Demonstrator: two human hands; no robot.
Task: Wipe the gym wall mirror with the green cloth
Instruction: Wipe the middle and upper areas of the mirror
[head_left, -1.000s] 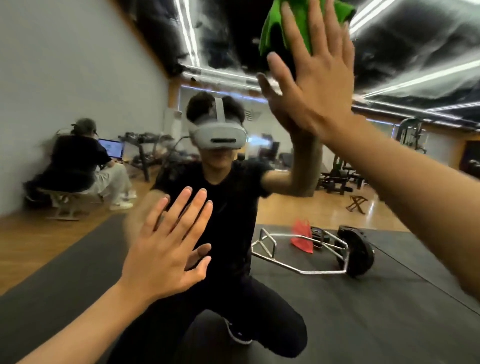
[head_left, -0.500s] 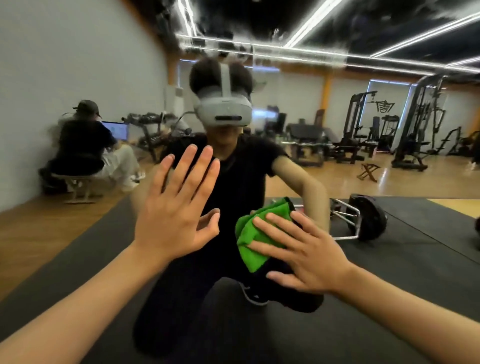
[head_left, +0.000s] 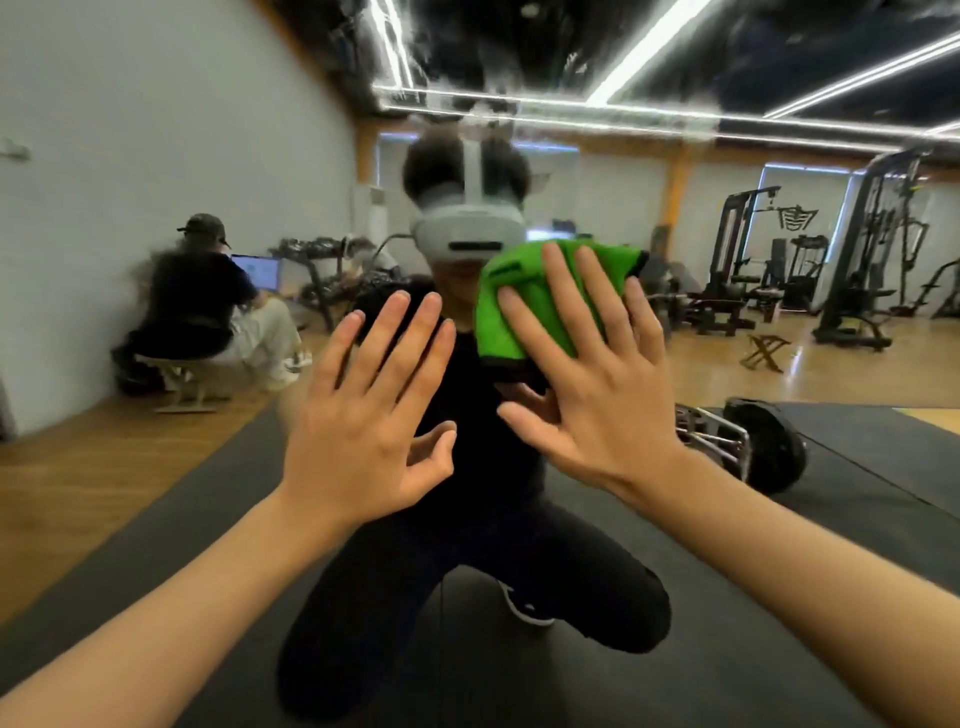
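While a seated person with a laptop shows at far left, the left hand lies flat on the gym wall mirror, fingers straight and spread, holding nothing. Just right of it, the green cloth sits against the glass beside the reflected headset, pressed by the straight, spread fingers of the right hand. Farther right are a weight plate and cable machines.

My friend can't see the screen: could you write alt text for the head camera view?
The right hand presses a green cloth flat against a gym wall mirror, the left hand spread open beside it. The mirror reflects the crouching person in a white headset, weight machines behind.
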